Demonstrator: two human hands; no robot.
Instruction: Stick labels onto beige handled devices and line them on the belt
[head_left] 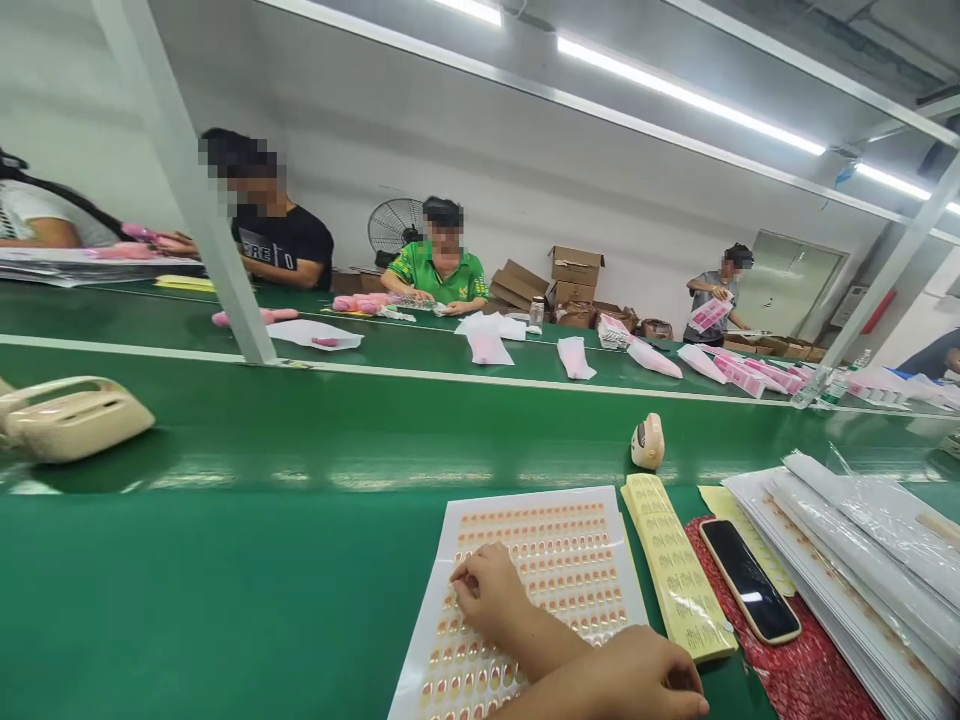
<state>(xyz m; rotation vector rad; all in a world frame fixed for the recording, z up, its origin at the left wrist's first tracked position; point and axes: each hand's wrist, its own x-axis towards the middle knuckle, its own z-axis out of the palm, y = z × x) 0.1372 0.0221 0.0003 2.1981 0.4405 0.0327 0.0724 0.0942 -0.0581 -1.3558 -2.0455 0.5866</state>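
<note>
A white sheet (442, 560) with rows of small oval, orange and gold-rimmed stickers lies on the green work surface. My forearms cross over it, the left one nearer the camera. My right hand (491, 595) is over the left part of the sheet, thumb and fingertips pinched together; whatever is between them is too small to make out. Past the sheet's lower right edge, my left hand (652, 665) has its fingers curled downward and closed. Its fingertips are partly hidden, so what they hold, if anything, cannot be seen. A yellow label stack (671, 570) lies just beyond it.
To the right are a phone (750, 580) on red wrapping (817, 660) and a pile of plastic-covered sheets (847, 560). A cream device (647, 442) stands ahead, another cream device (79, 420) at left. Across the bench, several people work among pink items and white pouches (576, 358).
</note>
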